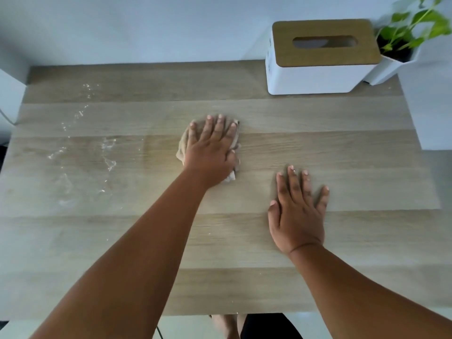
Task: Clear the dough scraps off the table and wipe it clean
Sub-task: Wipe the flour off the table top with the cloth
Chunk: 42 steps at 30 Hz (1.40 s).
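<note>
My left hand lies flat with straight fingers on a beige cloth, pressing it onto the wooden table near its middle. Most of the cloth is hidden under the hand. My right hand rests flat on the bare table to the right and nearer to me, fingers spread, holding nothing. White flour or dough smears streak the left part of the table, well left of the cloth.
A white tissue box with a wooden lid stands at the back right, next to a potted green plant. A white wall runs behind the table. A white object sits at the left edge.
</note>
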### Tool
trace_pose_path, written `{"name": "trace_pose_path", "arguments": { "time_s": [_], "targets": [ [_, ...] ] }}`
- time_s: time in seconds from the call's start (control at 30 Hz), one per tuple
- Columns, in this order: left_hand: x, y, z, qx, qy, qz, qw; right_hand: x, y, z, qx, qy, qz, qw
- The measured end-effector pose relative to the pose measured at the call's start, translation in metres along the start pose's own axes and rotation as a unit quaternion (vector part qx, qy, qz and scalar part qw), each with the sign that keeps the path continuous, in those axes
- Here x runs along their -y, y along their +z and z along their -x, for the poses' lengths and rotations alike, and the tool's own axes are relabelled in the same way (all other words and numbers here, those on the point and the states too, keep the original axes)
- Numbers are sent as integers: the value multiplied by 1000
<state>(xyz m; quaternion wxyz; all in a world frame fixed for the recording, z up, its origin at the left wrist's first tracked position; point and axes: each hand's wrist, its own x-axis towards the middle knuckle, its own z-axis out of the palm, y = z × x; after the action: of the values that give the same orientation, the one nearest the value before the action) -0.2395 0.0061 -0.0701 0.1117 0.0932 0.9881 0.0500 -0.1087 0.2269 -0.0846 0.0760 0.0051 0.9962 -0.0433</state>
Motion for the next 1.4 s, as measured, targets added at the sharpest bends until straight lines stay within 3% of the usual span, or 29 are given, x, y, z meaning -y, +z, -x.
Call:
{"name": "trace_pose_path", "arguments": {
  "time_s": [0.1, 0.23, 0.5, 0.67, 0.8, 0.87, 1.0, 1.1, 1.2, 1.3, 1.4],
  "targets": [
    [0, 11, 49, -35, 13, 11, 999, 0, 0, 0, -4, 1, -1, 1000],
    [31, 12, 74, -37, -45, 14, 998, -1, 0, 0, -6, -3, -1, 1000],
    [80, -22, -53, -12, -197, 28, 980, -1, 3, 0, -14, -6, -8, 1000],
    [26, -29, -100, 16, -100, -9, 995, -1, 2, 0, -14, -4, -9, 1000],
    [-25, -11, -46, -6, 29, 14, 999, -1, 1, 0, -12, -2, -6, 1000],
    [-29, 1, -5, -36, 69, 38, 996, -1, 1, 0, -13, -4, -7, 1000],
    [17, 17, 54, -54, 62, -22, 996, -2, 2, 0, -18, -6, -11, 1000],
    [65, 8, 50, -37, 24, -38, 998, -2, 2, 1, -20, -7, -13, 1000],
    [99, -10, 6, -34, -77, -24, 996, -2, 2, 0, -23, -8, -17, 1000],
    [108, -31, -61, -38, -176, 6, 984, -1, 0, 0, -9, -6, -14, 1000],
    [91, -44, -116, 1, -195, 29, 980, -1, -1, 1, -11, -9, -12, 1000]
  ]
}}
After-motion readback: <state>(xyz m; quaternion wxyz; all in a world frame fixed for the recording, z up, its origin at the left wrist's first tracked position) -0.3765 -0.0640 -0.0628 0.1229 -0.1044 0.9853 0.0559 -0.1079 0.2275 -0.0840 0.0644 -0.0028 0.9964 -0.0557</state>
